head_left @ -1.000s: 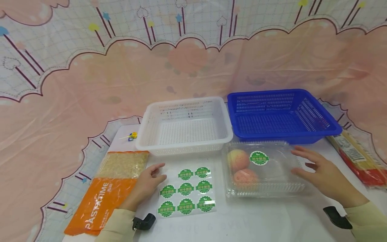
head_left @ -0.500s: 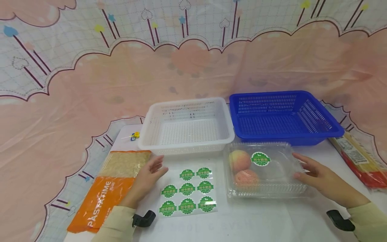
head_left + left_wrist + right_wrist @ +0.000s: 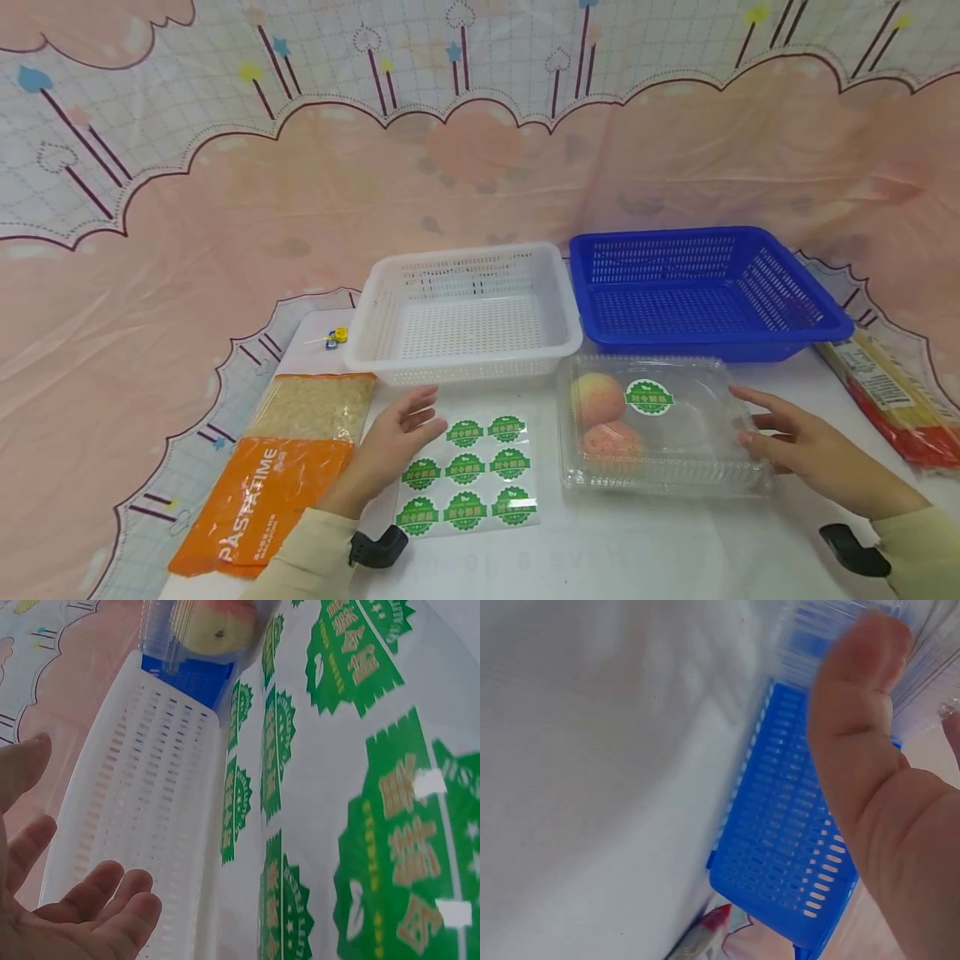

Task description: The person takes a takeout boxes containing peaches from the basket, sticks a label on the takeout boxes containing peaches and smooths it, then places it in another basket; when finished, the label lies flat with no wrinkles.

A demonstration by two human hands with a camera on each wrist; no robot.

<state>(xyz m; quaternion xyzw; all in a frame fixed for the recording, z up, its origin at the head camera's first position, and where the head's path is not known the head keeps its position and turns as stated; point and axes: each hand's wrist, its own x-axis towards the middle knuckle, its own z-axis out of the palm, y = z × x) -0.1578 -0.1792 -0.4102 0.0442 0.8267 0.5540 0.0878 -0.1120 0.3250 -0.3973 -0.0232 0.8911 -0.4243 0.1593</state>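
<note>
A clear plastic clamshell box (image 3: 697, 433) with two peaches (image 3: 611, 442) inside lies closed in front of the blue basket. A round green sticker (image 3: 649, 398) is on its lid. My right hand (image 3: 817, 454) holds the box's right edge, thumb toward the near side and fingers farther back; in the right wrist view the thumb (image 3: 855, 712) overlaps the clear plastic. My left hand (image 3: 390, 450) hovers with loosely bent fingers and nothing in it, by the upper left of a sticker sheet (image 3: 495, 518). In the left wrist view its fingers (image 3: 97, 892) appear before the white basket.
A white basket (image 3: 457, 364) and a blue basket (image 3: 705, 343) stand side by side at the back. An orange pasta bag (image 3: 262, 492) lies at left, a red and yellow packet (image 3: 885, 392) at right. A small yellow and blue item (image 3: 337, 337) sits back left.
My left hand has moved right, from beside the pasta bag to the sticker sheet's edge. The box has shifted slightly right and nearer, along with my right hand.
</note>
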